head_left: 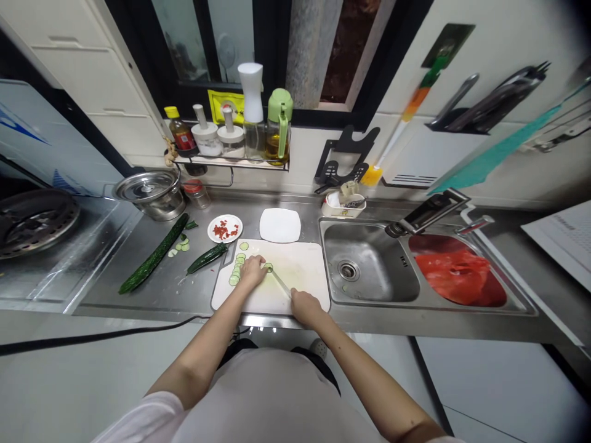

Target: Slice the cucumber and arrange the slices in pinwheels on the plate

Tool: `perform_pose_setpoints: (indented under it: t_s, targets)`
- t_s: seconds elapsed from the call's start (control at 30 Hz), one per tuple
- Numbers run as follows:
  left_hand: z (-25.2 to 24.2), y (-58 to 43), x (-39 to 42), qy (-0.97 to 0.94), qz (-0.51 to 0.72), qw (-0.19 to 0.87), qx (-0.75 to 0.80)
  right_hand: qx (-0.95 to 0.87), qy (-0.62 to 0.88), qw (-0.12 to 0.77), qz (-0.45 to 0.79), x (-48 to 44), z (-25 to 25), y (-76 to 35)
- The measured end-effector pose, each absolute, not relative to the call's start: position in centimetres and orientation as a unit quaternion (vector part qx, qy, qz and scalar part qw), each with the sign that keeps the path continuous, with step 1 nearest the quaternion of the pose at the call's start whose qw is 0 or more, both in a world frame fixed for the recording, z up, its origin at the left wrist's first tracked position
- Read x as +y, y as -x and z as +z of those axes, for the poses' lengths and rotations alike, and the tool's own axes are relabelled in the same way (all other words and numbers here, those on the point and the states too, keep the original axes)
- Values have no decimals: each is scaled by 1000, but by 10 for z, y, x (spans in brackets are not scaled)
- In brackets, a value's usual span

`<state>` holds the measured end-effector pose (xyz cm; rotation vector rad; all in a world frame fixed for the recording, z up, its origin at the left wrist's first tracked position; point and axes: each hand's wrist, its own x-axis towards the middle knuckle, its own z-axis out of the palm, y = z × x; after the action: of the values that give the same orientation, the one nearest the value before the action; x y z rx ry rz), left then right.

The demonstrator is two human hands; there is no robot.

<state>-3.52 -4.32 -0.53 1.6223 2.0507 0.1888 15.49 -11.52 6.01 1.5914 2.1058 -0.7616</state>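
On the white cutting board point(305, 264), my right hand point(305, 307) grips a knife point(280, 283) by its handle, the blade pointing up and left. A cucumber slice point(268, 267) lies at the blade's tip, against the curled fingers of my left hand point(252, 271). Whether more cucumber is under those fingers is hidden. Several cut cucumber slices point(234, 280) form a row along the board's left side. Left of the board rest a cucumber half point(206, 258) and a long whole cucumber point(154, 255), with small cucumber trimmings point(184, 245) between them.
Behind the board stand a plate of chopped red pieces point(212, 237) and a white plate point(279, 225). A steel sink point(369, 295) adjoins on the right, with a red bag point(455, 274) in its second basin. A lidded pot point(154, 195) stands back left. Bottles fill a wall rack point(221, 161).
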Motion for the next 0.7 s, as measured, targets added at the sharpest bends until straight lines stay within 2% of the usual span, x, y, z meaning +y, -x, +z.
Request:
perform_pose_setpoints:
  t_s: [0.13, 0.7]
  targets:
    - [-4, 29, -47, -606, 63, 245, 754, 751, -572, 192, -268, -122, 57, -160]
    - [-4, 32, -44, -596, 102, 336, 722, 751, -571, 193, -270, -119, 61, -158]
